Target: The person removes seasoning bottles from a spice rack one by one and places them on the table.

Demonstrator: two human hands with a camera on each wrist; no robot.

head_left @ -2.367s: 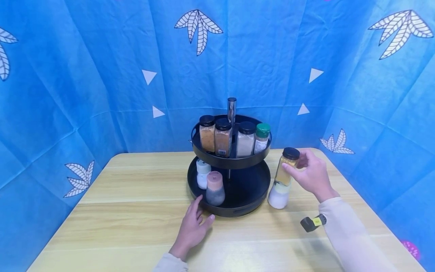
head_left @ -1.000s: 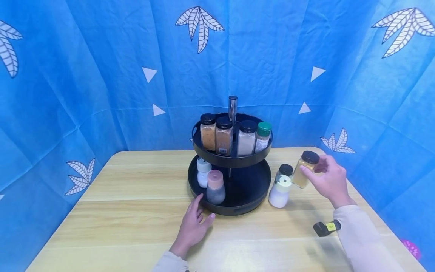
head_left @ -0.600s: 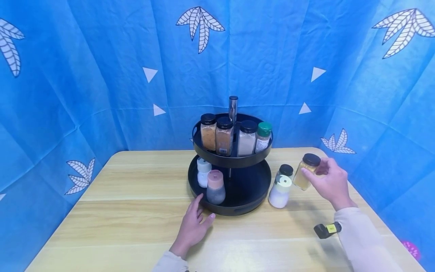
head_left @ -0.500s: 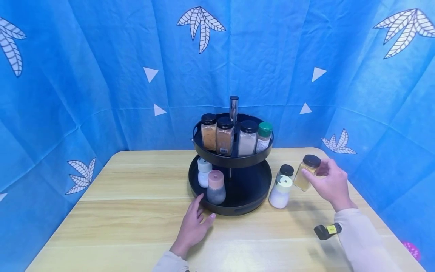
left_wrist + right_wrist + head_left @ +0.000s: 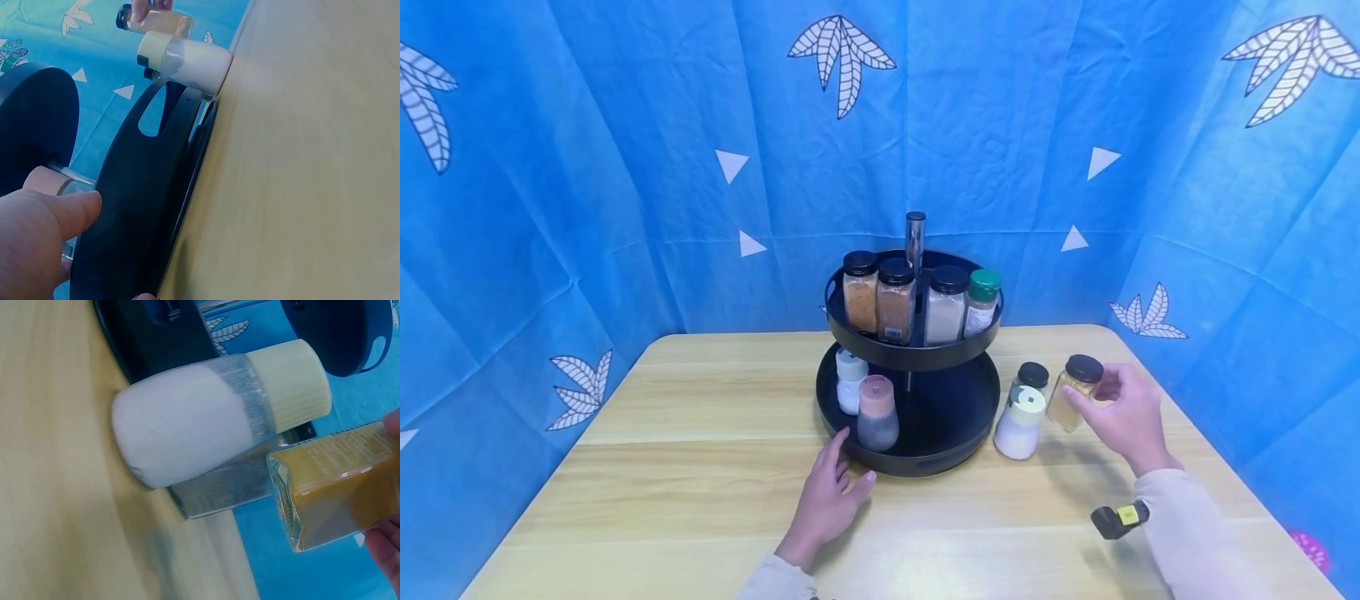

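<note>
My right hand point(image 5: 1123, 417) grips a square glass spice jar point(image 5: 1070, 402) of yellowish powder by its upper part, under the black lid. In the right wrist view the jar's base point(image 5: 290, 506) hangs clear of the wood. Just left of it, a white-filled shaker point(image 5: 1017, 435) with a pale yellow cap stands on the table, partly hiding another black-lidded jar point(image 5: 1033, 375). My left hand point(image 5: 827, 500) is at the front left of the lower black tray point(image 5: 943, 417), fingers relaxed and touching its rim. A pink-capped shaker point(image 5: 877, 421) stands inside, near those fingers.
The two-tier black rack stands mid-table. Its upper tray point(image 5: 917, 358) carries several spice jars, one a green-lidded bottle point(image 5: 982, 304). A white-capped shaker point(image 5: 850, 383) sits in the lower tray. Blue curtain point(image 5: 1000, 167) surrounds the wooden table point(image 5: 700, 467).
My right hand has carried the spice jar from behind the yellow-capped shaker out to the right, then slightly lower. That uncovered the second black-lidded jar. My left hand has barely moved.
</note>
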